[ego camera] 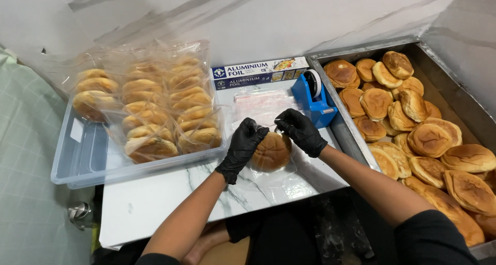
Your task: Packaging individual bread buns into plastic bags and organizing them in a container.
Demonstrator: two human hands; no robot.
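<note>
Both forearms come up from the bottom edge, bare to the wrist, and each ends in a black glove. At the near part of the marble-patterned desk point(155, 203) lies a clear plastic bag point(274, 185), flat on the surface, with one round brown bun point(271, 152) inside it. My left hand point(242, 147) rests against the left side of the bun, its fingers point(257, 129) curled in and pinched together on the clear film at the bag's upper edge. My right hand point(302, 132) sits just across from it, fingers bent and closed on the same bit of film (how much they hold between them I cannot tell, the plastic is nearly invisible there). The two hands almost touch above the bun.

Just behind my right hand stands a blue tape dispenser point(313, 97), and beside it, towards the middle, lies a small stack of flat clear bags point(261, 103). Further left, a clear plastic tub point(85, 159) overhangs the desk's edge and holds rows of bagged buns point(155, 110), standing close together. To my right, a metal tray point(356, 141) runs alongside the desk, heaped with loose buns point(418, 130) lying unwrapped, some overlapping. Farthest back, against the pale wall, lie long boxes of kitchen foil point(258, 73), blue and white, stacked one on another.
</note>
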